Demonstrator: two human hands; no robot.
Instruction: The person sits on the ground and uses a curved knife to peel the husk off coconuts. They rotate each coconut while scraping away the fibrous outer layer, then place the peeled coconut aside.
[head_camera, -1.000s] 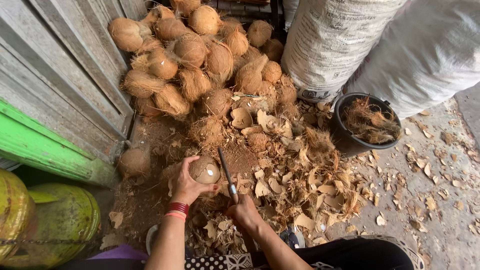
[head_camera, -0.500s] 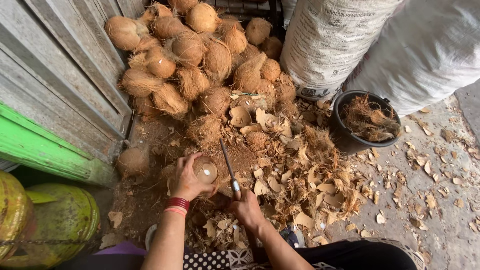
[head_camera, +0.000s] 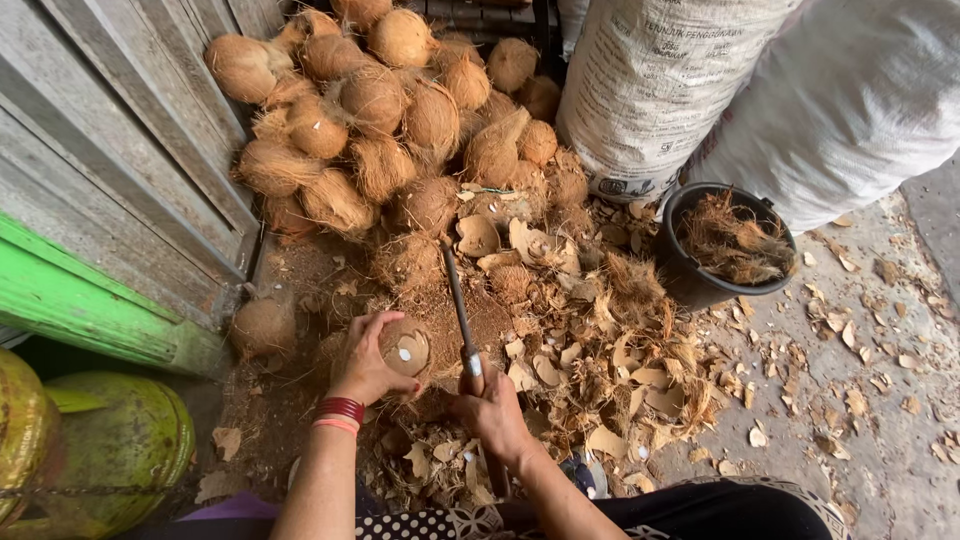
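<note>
Low in the middle of the frame, our left hand cups a coconut, its grip wrapped around the husked shell with pale chipped spots facing up. A second ago the nut sat a touch higher; now it rests lower against the ground. Our right hand closes on the handle of a knife, blade pointing up-frame beside the nut. Shell chips lie to the right, a pile of coconuts above.
</note>
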